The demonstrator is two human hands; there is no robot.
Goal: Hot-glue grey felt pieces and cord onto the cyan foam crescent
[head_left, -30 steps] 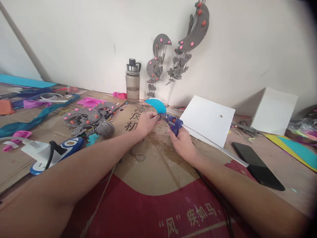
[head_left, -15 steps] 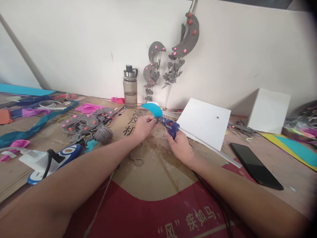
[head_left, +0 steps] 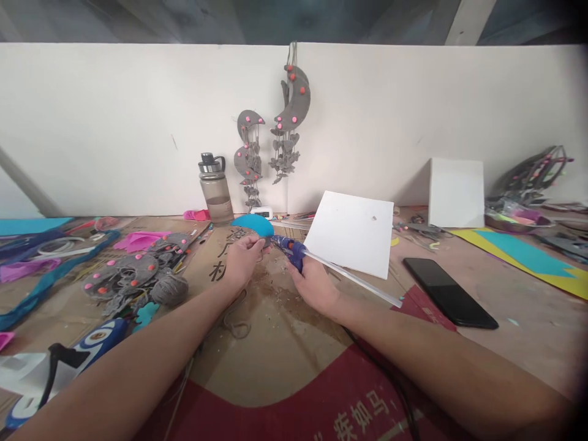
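I'm gripping the blue glue gun [head_left: 294, 250] in my right hand [head_left: 312, 283], nozzle touching the turquoise foam piece [head_left: 254, 224] my left hand [head_left: 242, 260] is pinching, so gluing seems underway, though I can't see any bead; finished grey pieces [head_left: 133, 272] are lying well left.

Bare cardboard [head_left: 285, 343] lies open between the forearms and toward the person, crossed only by a loose cord [head_left: 236, 321]. To the left, the grey yarn ball [head_left: 169, 289] and felt pieces [head_left: 128, 272] crowd the way. To the right stand the tilted white board [head_left: 351, 240] and black phone [head_left: 448, 293]; the water bottle [head_left: 215, 188] blocks the wall side.
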